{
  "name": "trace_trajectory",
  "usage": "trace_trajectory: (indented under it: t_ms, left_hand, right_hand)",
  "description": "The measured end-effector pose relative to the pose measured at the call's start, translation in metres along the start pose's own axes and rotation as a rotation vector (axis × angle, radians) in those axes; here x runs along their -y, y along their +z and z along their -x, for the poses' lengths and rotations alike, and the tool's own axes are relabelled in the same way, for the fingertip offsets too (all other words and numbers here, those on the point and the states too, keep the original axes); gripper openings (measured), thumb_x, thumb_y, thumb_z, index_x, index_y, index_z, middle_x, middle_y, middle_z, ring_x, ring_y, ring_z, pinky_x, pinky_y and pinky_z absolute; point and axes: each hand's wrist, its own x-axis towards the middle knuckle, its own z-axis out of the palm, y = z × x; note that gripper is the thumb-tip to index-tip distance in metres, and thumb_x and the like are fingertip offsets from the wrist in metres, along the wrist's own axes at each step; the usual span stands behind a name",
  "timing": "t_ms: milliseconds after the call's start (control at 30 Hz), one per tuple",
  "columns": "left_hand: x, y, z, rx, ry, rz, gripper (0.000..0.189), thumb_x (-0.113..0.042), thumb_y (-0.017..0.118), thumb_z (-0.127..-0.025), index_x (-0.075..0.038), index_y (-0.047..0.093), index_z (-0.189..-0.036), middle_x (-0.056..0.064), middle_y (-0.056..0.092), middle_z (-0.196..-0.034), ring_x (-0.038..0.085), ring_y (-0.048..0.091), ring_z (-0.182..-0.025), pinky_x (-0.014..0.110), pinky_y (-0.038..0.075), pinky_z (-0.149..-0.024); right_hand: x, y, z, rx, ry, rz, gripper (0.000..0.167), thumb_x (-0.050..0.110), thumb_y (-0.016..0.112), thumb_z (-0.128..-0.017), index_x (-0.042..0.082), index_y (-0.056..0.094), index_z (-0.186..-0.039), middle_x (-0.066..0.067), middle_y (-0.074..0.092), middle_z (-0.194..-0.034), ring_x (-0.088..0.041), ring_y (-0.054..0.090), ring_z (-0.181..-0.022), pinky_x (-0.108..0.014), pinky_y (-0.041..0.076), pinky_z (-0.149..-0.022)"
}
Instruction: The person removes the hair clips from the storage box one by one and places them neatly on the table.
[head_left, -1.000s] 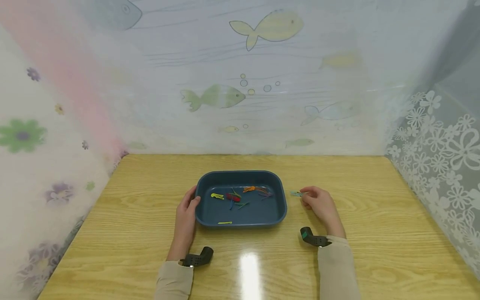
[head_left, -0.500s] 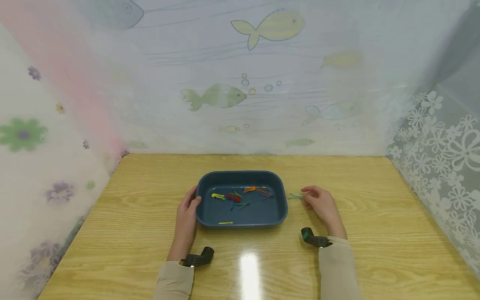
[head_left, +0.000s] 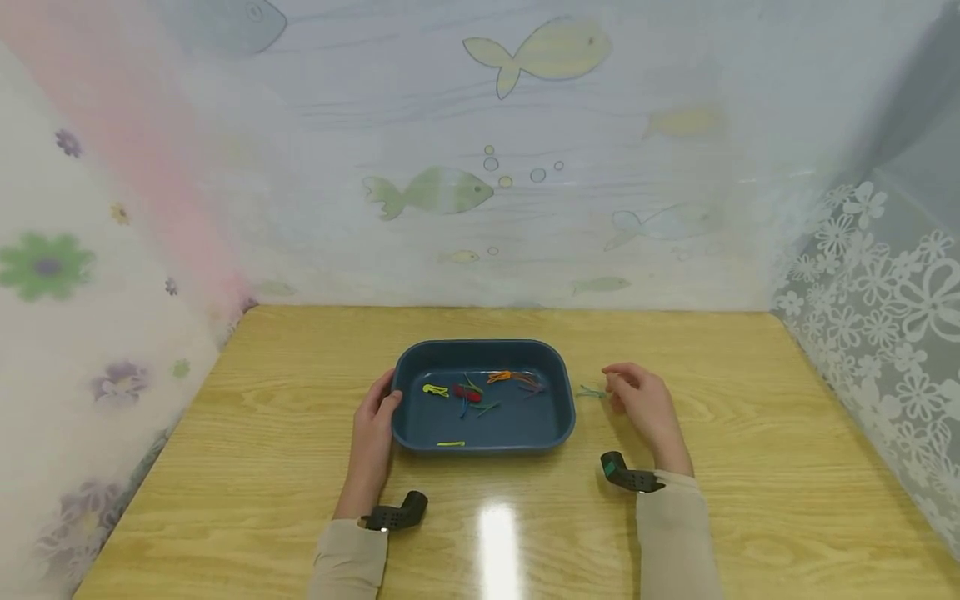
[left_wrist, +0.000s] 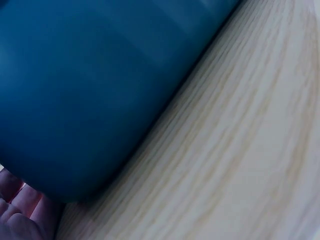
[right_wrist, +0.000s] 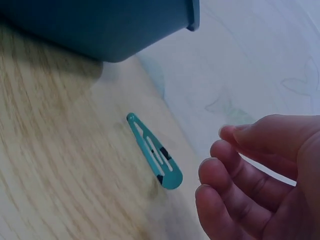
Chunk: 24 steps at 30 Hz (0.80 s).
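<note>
A teal snap hair clip (right_wrist: 156,154) with dark spots lies on the wooden table, right of the blue tray (head_left: 483,450). Just beside the clip (head_left: 590,392), my right hand (head_left: 647,410) hovers with loosely bent fingers. In the right wrist view a gap separates these fingers (right_wrist: 220,175) from the clip, and they hold nothing. My left hand (head_left: 373,425) grips the tray's left side, thumb at the rim. Inside lie a yellow clip (head_left: 435,390), a red one (head_left: 467,392), an orange one (head_left: 499,377) and several other small clips.
The wooden table (head_left: 262,433) runs back to a wall (head_left: 337,250) with fish drawings. A lace-patterned curtain (head_left: 892,333) borders the right side, a flowered wall (head_left: 112,333) the left. Each wrist wears a black camera, one of them the right wrist camera (head_left: 626,475).
My right hand has let go of the teal hair clip, which now lies on the table, and has drawn slightly away from it. The left hand stays on the tray.
</note>
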Motion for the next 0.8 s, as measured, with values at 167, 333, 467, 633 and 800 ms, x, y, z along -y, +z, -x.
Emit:
trace_trajectory:
  t_ms: [167,333,467,633,800]
  left_hand:
    - [-0.002,0.000,-0.002,-0.001,0.003,0.001,0.037,-0.024,0.046,-0.092,-0.019,0.047,-0.129,-0.006,0.045,-0.129,0.007,0.037,-0.120,0.030,0.028,-0.101]
    - [-0.002,0.000,-0.002,-0.002,0.000,-0.013,0.037,-0.022,0.046,-0.092,-0.019,0.047,-0.129,-0.005,0.045,-0.130,0.007,0.036,-0.121,0.030,0.028,-0.102]
    - [-0.001,-0.001,-0.003,-0.004,-0.002,-0.013,0.037,-0.023,0.046,-0.092,-0.019,0.046,-0.129,-0.006,0.045,-0.130,0.007,0.036,-0.121,0.031,0.027,-0.102]
    - [0.002,-0.001,-0.001,0.002,-0.007,-0.015,0.037,-0.024,0.046,-0.092,-0.020,0.046,-0.129,-0.006,0.043,-0.131,0.008,0.034,-0.122,0.031,0.027,-0.102]
    - [0.002,-0.001,-0.001,0.007,0.004,-0.020,0.037,-0.025,0.046,-0.093,-0.020,0.046,-0.129,-0.006,0.044,-0.131,0.008,0.034,-0.123,0.032,0.027,-0.102]
  right_hand:
    - [0.006,0.001,-0.002,-0.008,-0.024,-0.039,0.036,0.034,0.047,-0.092,0.008,0.057,-0.113,-0.017,0.058,-0.088,-0.027,0.057,-0.076,-0.036,0.050,-0.067]
    - [0.012,0.003,-0.001,-0.012,-0.062,-0.054,0.037,0.035,0.047,-0.091,0.007,0.057,-0.113,-0.018,0.058,-0.087,-0.025,0.057,-0.074,-0.034,0.050,-0.067]
    - [0.018,0.004,0.000,-0.003,-0.122,-0.063,0.036,0.033,0.049,-0.091,0.007,0.058,-0.113,-0.017,0.060,-0.091,-0.022,0.058,-0.073,-0.032,0.051,-0.067]
    - [0.026,0.005,0.004,0.058,-0.174,-0.112,0.033,0.029,0.052,-0.090,0.006,0.057,-0.113,-0.018,0.060,-0.093,-0.024,0.058,-0.075,-0.034,0.050,-0.068]
    - [0.050,0.008,0.015,0.090,-0.210,-0.207,0.031,0.020,0.051,-0.091,0.000,0.056,-0.114,-0.023,0.058,-0.093,-0.031,0.057,-0.079,-0.039,0.050,-0.072]
